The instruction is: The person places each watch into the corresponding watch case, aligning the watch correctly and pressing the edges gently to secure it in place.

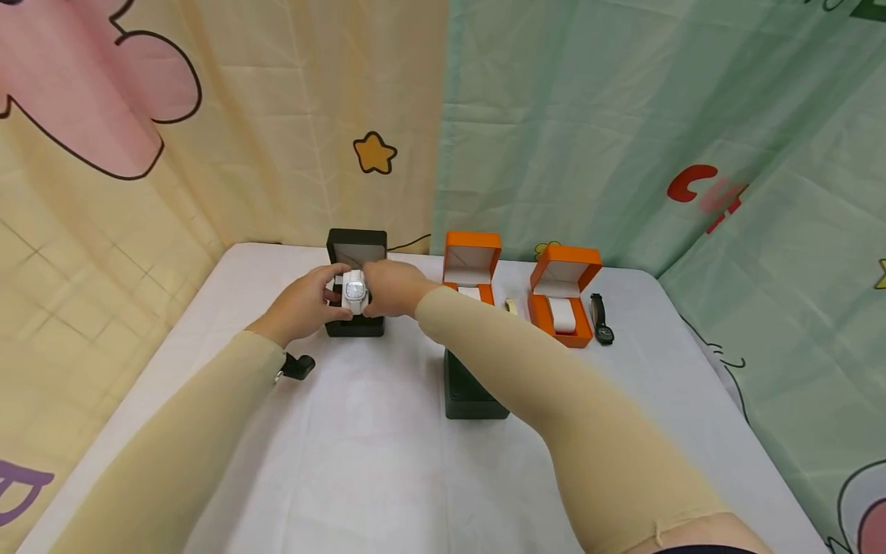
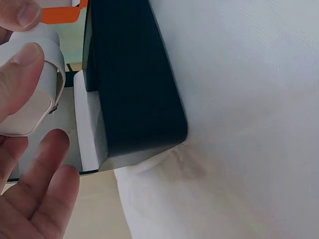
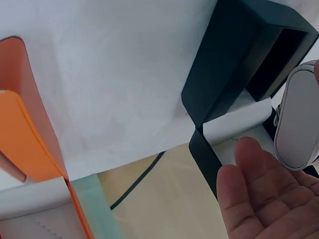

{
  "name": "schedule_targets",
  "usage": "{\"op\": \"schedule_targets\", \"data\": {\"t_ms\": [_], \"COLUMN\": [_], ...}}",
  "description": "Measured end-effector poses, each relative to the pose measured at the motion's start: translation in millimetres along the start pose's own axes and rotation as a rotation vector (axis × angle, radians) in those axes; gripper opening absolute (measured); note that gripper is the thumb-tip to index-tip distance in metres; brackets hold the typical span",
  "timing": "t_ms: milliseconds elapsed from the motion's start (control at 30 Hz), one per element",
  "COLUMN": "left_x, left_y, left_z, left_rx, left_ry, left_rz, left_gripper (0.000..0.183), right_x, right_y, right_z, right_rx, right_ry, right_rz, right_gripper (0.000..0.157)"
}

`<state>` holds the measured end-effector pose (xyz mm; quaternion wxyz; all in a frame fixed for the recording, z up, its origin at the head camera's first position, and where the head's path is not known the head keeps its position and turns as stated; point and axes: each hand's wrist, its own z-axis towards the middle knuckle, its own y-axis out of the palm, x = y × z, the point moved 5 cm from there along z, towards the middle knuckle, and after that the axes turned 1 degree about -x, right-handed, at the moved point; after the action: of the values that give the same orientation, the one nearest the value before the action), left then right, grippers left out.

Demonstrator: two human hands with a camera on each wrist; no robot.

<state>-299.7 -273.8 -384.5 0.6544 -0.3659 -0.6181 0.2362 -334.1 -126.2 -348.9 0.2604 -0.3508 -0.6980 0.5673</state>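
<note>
A white-strapped wristwatch (image 1: 355, 289), wrapped round a pale watch cushion (image 3: 299, 119), is held up over an open dark green watch box (image 1: 355, 328). My left hand (image 1: 308, 302) grips it from the left; in the left wrist view the thumb (image 2: 22, 74) presses the strap while the lower fingers spread below. On the other side, my right hand (image 1: 394, 288) pinches the watch and cushion, its fingers (image 3: 259, 194) extended beneath in the right wrist view. The square dial faces me in the head view. The box's lid stands up behind the hands.
Two open orange boxes (image 1: 472, 245) (image 1: 565, 265) with white cushions stand to the right. Beside them lies a black watch (image 1: 601, 319). A closed dark green box (image 1: 474, 396) sits under my right forearm, and a black-strapped item (image 1: 299, 367) lies by my left wrist.
</note>
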Motion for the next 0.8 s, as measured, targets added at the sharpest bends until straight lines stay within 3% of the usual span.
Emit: {"op": "schedule_targets", "data": {"t_ms": [300, 800], "left_x": [-9.9, -20.3], "left_y": [9.3, 14.1], "left_z": [4.2, 6.5], "left_rx": [-0.051, -0.043], "left_ry": [-0.031, -0.022], "left_rz": [-0.023, 0.031], "left_gripper": [0.081, 0.081], "right_x": [1.0, 1.7], "right_y": [15.6, 27.1], "right_z": [11.0, 20.4], "right_rx": [-0.009, -0.011], "right_ry": [-0.011, -0.061], "right_rz": [-0.006, 0.028], "right_gripper": [0.054, 0.051]}}
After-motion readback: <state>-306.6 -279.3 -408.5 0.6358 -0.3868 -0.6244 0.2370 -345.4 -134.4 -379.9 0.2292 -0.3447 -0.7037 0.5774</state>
